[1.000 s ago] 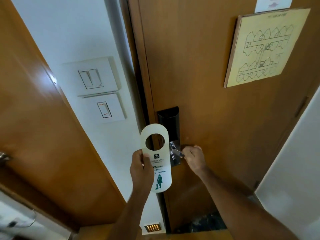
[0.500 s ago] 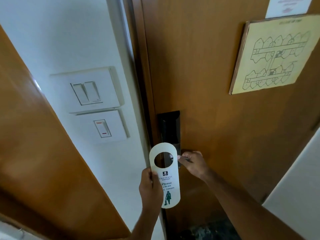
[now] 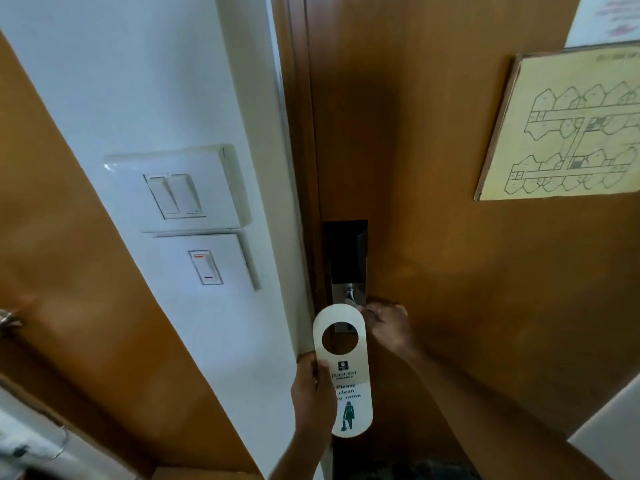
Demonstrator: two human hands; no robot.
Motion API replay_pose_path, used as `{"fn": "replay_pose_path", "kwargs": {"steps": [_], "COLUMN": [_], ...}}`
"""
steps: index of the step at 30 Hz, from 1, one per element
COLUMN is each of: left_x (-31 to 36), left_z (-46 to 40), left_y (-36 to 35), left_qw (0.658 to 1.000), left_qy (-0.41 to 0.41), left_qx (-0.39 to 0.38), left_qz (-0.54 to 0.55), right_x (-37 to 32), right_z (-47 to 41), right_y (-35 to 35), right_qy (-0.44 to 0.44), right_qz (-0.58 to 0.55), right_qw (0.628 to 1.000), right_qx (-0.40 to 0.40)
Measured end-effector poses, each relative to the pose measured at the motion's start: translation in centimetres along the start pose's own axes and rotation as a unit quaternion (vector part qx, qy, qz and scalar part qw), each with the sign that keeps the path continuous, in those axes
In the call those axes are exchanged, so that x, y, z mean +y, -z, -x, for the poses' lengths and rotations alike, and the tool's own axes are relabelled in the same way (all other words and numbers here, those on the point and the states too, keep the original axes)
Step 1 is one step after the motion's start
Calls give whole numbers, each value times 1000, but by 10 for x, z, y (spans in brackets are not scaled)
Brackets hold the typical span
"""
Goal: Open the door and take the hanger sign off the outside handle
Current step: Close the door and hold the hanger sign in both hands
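Lower in view than a moment ago, the left hand [image 3: 313, 393] pinches a white hanger sign [image 3: 344, 370] upright before the wooden door [image 3: 450, 237]. Beside it, the right hand [image 3: 388, 327] seems curled around the metal handle [image 3: 350, 299], partly hidden.

door [image 3: 450, 237]: brown wood, carries black lock plate [image 3: 348, 258], framed floor plan [image 3: 568, 126], white notice [image 3: 609, 19]
wall [image 3: 138, 81]: white, carries double switch [image 3: 176, 188], single switch [image 3: 206, 266] below
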State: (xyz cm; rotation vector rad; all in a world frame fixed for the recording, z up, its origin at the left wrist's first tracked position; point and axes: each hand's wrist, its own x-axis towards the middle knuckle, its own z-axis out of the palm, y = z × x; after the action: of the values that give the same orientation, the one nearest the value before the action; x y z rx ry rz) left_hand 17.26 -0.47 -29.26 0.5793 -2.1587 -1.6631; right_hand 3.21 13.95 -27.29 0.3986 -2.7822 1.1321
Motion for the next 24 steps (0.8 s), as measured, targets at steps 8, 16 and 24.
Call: {"fn": "replay_pose_path", "kwargs": {"steps": [8, 16, 24], "left_x": [1, 4, 18], "left_z": [-17, -28, -50], "left_y": [-14, -25, -32], "left_qw": [1000, 999, 999], "left_qy": [0, 6, -12], "left_qx": [5, 19, 30], "left_qz": [23, 36, 6], "right_x": [0, 1, 4], "right_z": [-12, -22, -30], "right_y": [2, 0, -1], "right_qy": [2, 9, 7], "right_qz": [21, 24, 42], "right_qw": [1000, 1000, 999], "right_qx": [-22, -7, -11]}}
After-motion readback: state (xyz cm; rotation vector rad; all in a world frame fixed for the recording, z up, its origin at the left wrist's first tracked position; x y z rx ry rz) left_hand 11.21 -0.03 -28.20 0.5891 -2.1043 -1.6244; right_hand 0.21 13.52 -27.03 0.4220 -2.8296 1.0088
